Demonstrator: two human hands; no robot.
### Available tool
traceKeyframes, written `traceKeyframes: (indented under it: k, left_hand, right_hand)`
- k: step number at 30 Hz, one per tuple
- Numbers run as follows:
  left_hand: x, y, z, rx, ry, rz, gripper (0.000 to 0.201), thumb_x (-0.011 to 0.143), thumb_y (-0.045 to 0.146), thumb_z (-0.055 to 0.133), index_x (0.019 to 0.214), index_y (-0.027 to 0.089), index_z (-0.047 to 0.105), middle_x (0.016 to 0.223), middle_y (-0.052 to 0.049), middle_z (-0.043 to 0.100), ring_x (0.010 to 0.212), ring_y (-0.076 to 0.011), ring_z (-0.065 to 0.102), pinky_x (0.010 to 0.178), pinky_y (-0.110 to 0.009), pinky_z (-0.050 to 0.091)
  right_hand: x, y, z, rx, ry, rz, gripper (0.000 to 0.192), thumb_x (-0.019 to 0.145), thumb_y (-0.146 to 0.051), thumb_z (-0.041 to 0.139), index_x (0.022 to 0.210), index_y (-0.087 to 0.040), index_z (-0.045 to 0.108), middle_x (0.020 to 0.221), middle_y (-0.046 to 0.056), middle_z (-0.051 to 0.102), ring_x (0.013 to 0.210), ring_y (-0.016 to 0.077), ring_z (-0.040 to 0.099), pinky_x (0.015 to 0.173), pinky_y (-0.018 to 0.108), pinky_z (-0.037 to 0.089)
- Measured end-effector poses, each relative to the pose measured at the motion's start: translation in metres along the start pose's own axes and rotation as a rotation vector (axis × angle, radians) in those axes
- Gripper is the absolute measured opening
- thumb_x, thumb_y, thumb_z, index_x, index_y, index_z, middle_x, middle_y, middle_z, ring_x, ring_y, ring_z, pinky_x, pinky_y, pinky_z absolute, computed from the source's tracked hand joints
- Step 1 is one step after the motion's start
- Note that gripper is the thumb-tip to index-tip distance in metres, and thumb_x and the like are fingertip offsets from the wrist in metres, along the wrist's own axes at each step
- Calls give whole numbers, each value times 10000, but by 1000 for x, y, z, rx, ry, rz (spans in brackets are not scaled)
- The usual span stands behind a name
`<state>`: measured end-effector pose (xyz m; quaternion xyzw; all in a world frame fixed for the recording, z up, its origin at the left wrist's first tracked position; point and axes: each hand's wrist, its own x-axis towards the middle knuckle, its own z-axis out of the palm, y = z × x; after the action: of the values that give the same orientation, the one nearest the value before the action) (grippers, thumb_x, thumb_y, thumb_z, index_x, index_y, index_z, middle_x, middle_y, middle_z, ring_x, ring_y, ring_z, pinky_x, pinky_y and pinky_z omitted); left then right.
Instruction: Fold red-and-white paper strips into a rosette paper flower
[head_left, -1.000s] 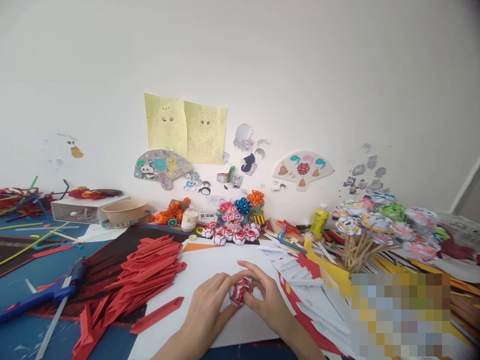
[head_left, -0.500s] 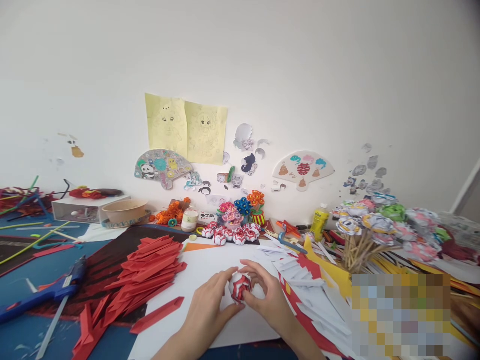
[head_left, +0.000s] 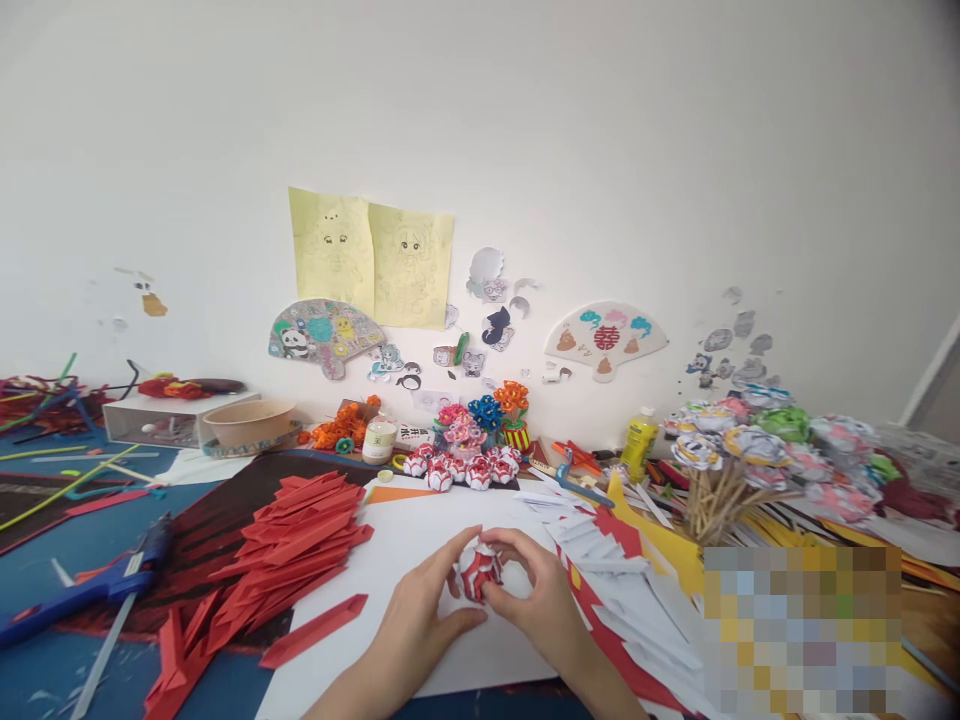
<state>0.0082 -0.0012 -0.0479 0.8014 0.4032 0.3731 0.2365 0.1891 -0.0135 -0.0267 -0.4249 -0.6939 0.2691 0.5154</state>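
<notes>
A red and white folded paper ball (head_left: 480,574) is held between my two hands above a white sheet (head_left: 480,655). My left hand (head_left: 431,590) has its fingertips on the ball's left and top, the thumb lying below it. From the other side my right hand (head_left: 531,580) grips it, thumb at the lower right and fingers curved over the top. Left of the hands lies a heap of folded red paper strips (head_left: 300,550). White folded strips (head_left: 615,570) spread out on the right. Several finished red and white paper balls (head_left: 480,470) sit behind the sheet.
A blue glue gun (head_left: 127,580) rests at the left. Along the wall stand a beige bowl (head_left: 250,424), a white jar (head_left: 379,438), small flower pots (head_left: 517,435) and a yellow bottle (head_left: 639,448). Paper flowers on sticks (head_left: 720,490) fill the right. One lower-right patch is pixelated.
The paper ball has turned slightly between my fingers, showing its red bands at another angle. My left fingers have shifted a little up over it.
</notes>
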Motion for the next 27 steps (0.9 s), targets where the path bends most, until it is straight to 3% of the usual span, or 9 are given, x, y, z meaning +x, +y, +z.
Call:
traceKeyframes:
  k: [3, 8, 12, 15, 20, 27]
  left_hand:
    - [-1, 2, -2, -3, 0, 36, 753, 773, 137, 688, 1399, 387, 351, 1315, 1, 588, 917, -166, 629, 773, -261, 511]
    - [-2, 5, -3, 14, 10, 114, 674, 787, 150, 683, 1360, 388, 420, 1262, -2, 628, 1048, -199, 613, 864, -300, 505]
    - [-2, 5, -2, 40, 45, 99, 603, 765, 180, 708, 1299, 352, 488, 1211, -13, 656, 1020, -207, 629, 866, -314, 505]
    - [-2, 4, -2, 73, 104, 50, 515, 739, 220, 731, 1214, 306, 549, 1084, -16, 702, 891, -201, 657, 785, -302, 524]
    - [-3, 0, -2, 114, 173, 45, 473, 745, 265, 738, 1188, 310, 577, 1011, 1, 720, 816, -177, 663, 690, -250, 527]
    - [-3, 1, -3, 94, 190, 87, 408, 789, 270, 707, 1177, 305, 584, 1000, 16, 730, 769, -154, 666, 714, -243, 536]
  right_hand:
    - [0, 5, 3, 114, 0, 25, 450, 668, -41, 625, 1079, -219, 579, 1064, 56, 665, 972, 234, 632, 889, 370, 502]
    - [-1, 15, 4, 304, -18, 73, 550, 704, -109, 692, 1187, -243, 465, 1081, 56, 622, 1003, 218, 607, 910, 365, 479]
    - [-1, 14, 2, 392, -78, 82, 575, 702, -190, 759, 1192, -251, 465, 1087, 60, 611, 1010, 227, 598, 926, 378, 465]
    - [1, 11, 0, 445, -108, 107, 589, 692, -259, 795, 1188, -246, 477, 1080, 67, 613, 977, 228, 606, 909, 383, 473]
    - [1, 2, -5, 492, -114, 188, 464, 800, -378, 708, 1189, -246, 491, 1108, 79, 627, 998, 229, 607, 909, 385, 472]
    - [-3, -2, -4, 535, -188, 269, 355, 883, -421, 606, 1183, -238, 557, 1150, 82, 632, 1058, 245, 613, 920, 395, 479]
